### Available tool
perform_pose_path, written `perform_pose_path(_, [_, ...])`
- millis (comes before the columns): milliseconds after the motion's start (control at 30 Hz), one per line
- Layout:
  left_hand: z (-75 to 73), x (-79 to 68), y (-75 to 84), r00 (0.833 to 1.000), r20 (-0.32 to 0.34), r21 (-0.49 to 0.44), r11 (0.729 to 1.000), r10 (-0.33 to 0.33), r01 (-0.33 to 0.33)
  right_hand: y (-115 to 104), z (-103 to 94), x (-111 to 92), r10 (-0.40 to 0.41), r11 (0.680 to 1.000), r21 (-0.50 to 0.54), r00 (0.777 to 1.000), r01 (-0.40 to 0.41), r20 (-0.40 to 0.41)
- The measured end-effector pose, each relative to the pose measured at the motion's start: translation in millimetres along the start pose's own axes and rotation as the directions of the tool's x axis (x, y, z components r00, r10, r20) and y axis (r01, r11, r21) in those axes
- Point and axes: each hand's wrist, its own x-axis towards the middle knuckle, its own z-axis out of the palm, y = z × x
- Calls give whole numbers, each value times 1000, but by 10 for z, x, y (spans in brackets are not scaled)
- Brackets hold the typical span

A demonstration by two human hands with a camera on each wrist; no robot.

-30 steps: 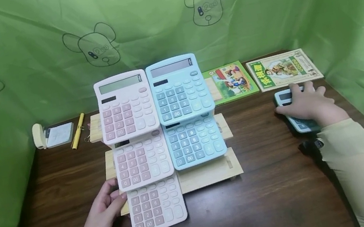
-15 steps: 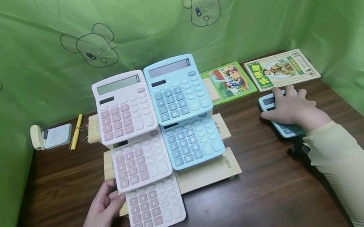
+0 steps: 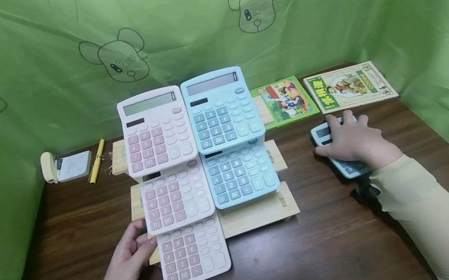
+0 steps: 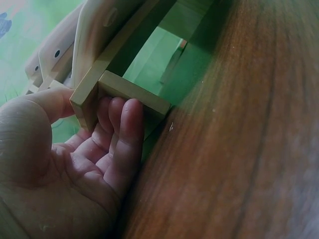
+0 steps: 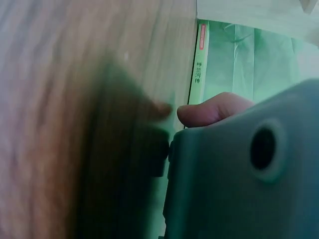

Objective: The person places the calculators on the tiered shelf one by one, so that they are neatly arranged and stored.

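My left hand [image 3: 130,255] holds the lower left end of a tiered wooden stand [image 3: 259,214]. In the left wrist view its thumb lies on one side of a wooden board [image 4: 92,94], with fingers curled on the other. Pink-and-white calculators fill the stand's left side: upper [image 3: 161,135], middle [image 3: 181,199] and lower [image 3: 195,256]. Upper [image 3: 220,116] and middle [image 3: 236,172] blue calculators stand to their right. My right hand [image 3: 351,141] grips another blue calculator [image 3: 347,171] from above, over the table's right side; its palm and fingers hide most of the keys.
At the back right lie a green picture book [image 3: 286,100] and a cream-bordered book [image 3: 349,87]. A yellow pen [image 3: 97,162], a small pad [image 3: 73,165] and a cream-coloured object [image 3: 49,168] lie back left. Green cloth [image 3: 188,27] surrounds the dark wooden table [image 3: 315,253].
My right hand has moved the blue calculator leftward and slightly nearer, away from the table's right edge. My left hand and the calculators on the stand have stayed in place.
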Motion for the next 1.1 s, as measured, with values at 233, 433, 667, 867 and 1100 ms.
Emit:
perform_pose_path(233, [-18, 14, -37, 999, 32, -20, 1000, 8, -8, -128, -85, -144, -87, 996, -15, 996, 88, 24])
perform_pose_path(433, [-21, 4, -42, 999, 31, -22, 1000, 13, -12, -340, -260, -338, -179, 983, -57, 983, 176, -47])
perform_pose_path(667, [-30, 15, 0, 998, 42, -34, 999, 38, -36, -546, -381, -572, -261, 964, -81, 959, 253, -107])
perform_pose_path(867, [-49, 30, 6, 999, 35, -24, 999, 34, -33, -673, -371, -724, -355, 930, -143, 930, 340, -95])
perform_pose_path(1100, [-38, 13, -26, 998, 52, -59, 998, 33, -30, -738, -310, -918, -415, 909, -122, 894, 399, -170])
